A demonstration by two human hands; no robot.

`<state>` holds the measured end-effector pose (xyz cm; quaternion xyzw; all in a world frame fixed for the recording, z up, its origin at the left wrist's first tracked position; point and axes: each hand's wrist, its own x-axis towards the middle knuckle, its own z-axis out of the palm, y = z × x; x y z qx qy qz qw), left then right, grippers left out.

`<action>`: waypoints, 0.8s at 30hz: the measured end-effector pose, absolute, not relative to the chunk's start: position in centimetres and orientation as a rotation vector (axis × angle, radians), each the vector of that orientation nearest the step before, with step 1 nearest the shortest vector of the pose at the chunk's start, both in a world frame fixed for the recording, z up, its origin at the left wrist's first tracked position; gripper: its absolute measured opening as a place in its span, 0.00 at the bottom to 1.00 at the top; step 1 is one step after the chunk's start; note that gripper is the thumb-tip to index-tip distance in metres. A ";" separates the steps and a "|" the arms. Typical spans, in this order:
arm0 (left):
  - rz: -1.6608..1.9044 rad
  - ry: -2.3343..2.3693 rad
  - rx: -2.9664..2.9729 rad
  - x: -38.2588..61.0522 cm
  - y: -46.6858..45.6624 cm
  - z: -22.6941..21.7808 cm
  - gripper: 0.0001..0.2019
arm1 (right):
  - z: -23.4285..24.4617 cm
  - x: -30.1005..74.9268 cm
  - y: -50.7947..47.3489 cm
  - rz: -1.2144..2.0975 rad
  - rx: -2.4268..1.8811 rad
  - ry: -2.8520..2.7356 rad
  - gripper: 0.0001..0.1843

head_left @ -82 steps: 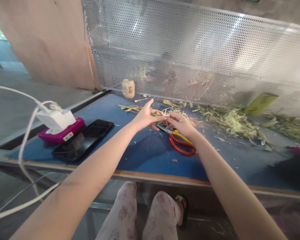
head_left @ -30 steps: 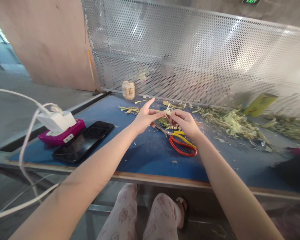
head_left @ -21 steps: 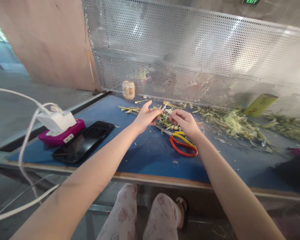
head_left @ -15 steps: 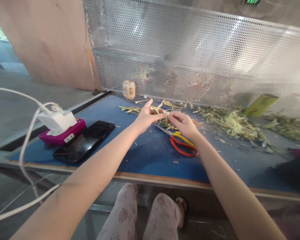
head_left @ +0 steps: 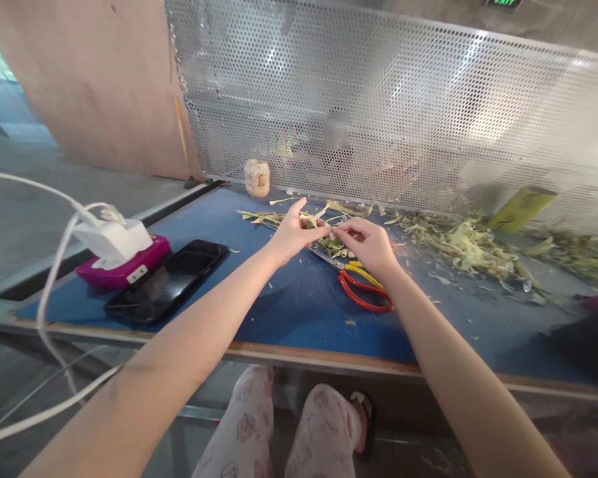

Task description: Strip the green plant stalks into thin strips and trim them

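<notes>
My left hand [head_left: 296, 232] pinches a pale dried plant strip [head_left: 317, 216], its thumb raised. Closed at the fingertips, my right hand [head_left: 367, 242] meets the left hand's fingers at the same piece; the part between the fingertips is too small to make out. Beneath the hands lie more green and yellowish plant scraps [head_left: 336, 249]. Scissors [head_left: 363, 292] with red and yellow handles rest on the blue table [head_left: 299, 315], just below my right hand, blades pointing up-left.
A ball of twine [head_left: 257, 178] stands at the back. On the left are a black phone [head_left: 167, 282] and a magenta power strip [head_left: 152, 255] with a white charger [head_left: 113, 239]. Plant strips [head_left: 468, 249] are heaped at right near a yellow-green box [head_left: 522, 209]. A perforated metal screen [head_left: 379, 99] closes the back.
My right hand has turned slightly and its fingertips have shifted a little left, closer against my left fingers. The scissors and other things on the table stay put.
</notes>
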<state>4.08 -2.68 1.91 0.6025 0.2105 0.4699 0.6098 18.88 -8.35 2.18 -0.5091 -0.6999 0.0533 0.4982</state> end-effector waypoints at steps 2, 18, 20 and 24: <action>1.082 0.499 1.401 4.1 -2.6 1.8 0.50 | 2.2 19.0 -8.4 0.027 -1.229 -1.711 0.07; 1.073 0.491 1.329 4.2 -2.6 1.7 0.52 | 2.2 19.4 -8.7 -0.318 -1.229 -1.758 0.08; 1.083 0.487 1.305 4.2 -2.4 1.7 0.52 | 2.4 19.5 -8.9 -0.423 -1.232 -1.828 0.09; 1.094 0.483 1.273 4.3 -2.3 1.6 0.52 | 2.2 19.5 -8.8 -0.613 -1.317 -1.967 0.11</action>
